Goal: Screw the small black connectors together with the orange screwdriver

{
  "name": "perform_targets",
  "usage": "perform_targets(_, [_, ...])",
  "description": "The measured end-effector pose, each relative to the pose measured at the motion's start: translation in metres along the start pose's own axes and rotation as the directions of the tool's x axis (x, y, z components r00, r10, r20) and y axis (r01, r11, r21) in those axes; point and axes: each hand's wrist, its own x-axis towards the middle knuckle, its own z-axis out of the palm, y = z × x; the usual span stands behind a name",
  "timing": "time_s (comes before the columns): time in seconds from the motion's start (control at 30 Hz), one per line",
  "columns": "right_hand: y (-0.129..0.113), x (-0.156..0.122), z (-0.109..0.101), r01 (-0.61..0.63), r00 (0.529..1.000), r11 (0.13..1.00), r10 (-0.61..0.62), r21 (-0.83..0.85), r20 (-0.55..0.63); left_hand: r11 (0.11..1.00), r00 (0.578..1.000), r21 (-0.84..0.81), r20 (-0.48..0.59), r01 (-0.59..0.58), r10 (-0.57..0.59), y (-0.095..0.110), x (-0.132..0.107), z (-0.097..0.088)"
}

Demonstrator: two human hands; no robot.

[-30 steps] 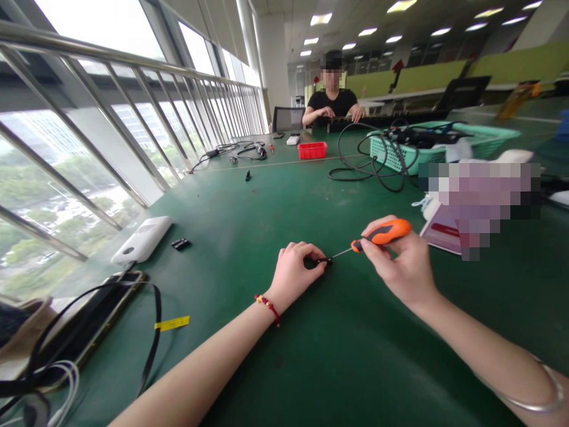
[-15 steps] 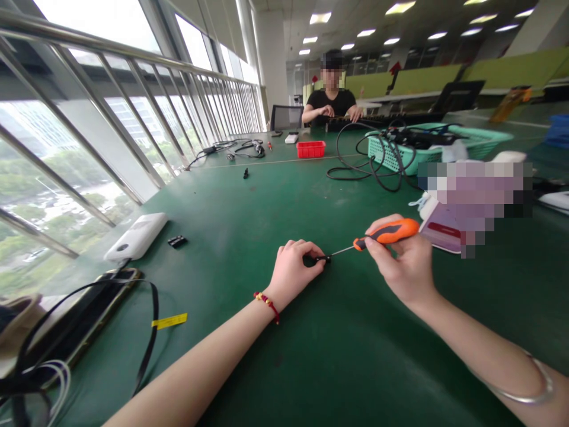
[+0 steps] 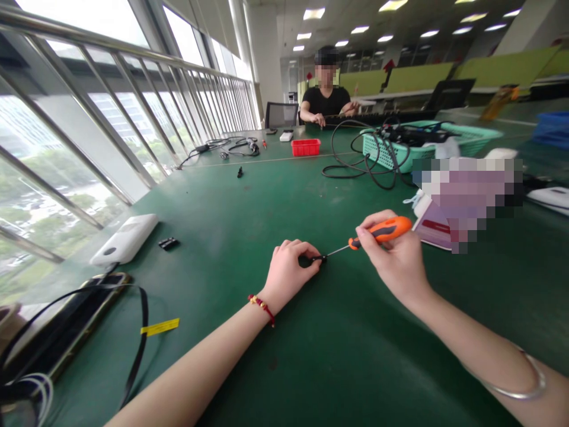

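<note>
Left hand [image 3: 287, 274] curled on the worktop [image 3: 329, 356], thumb and fingers pinching a small black part [image 3: 319, 259] whose shape is too small to make out. Right hand [image 3: 393, 261] closed around the orange handle of a screwdriver [image 3: 383, 229], its thin shaft slanting down to the part between the two hands. The part is probably light, rigid and easily flicked away, so best pinched low by its sides. The screwdriver is best gripped at its handle, not the slim shaft.
</note>
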Motion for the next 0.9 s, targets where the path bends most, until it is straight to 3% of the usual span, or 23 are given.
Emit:
perform_targets(0.17, [-0.004, 0.000, -0.001, 0.033, 0.999, 0.999, -0.032, -0.016, 0.035, 1.000, 1.000, -0.001, -0.002, 0.006, -0.006, 0.003, 0.000, -0.001])
perform_targets(0.4, [-0.007, 0.003, -0.010, 0.032, 0.999, 0.997, -0.035, -0.076, -0.035, 0.999, 1.000, 0.038, -0.018, 0.008, -0.007, 0.004, 0.000, -0.002])
perform_targets(0.9, [-0.005, 0.000, -0.005, 0.062, 0.998, 0.991, -0.064, -0.116, -0.012, 0.996, 0.999, 0.094, -0.037, -0.002, 0.005, 0.006, -0.001, -0.002])
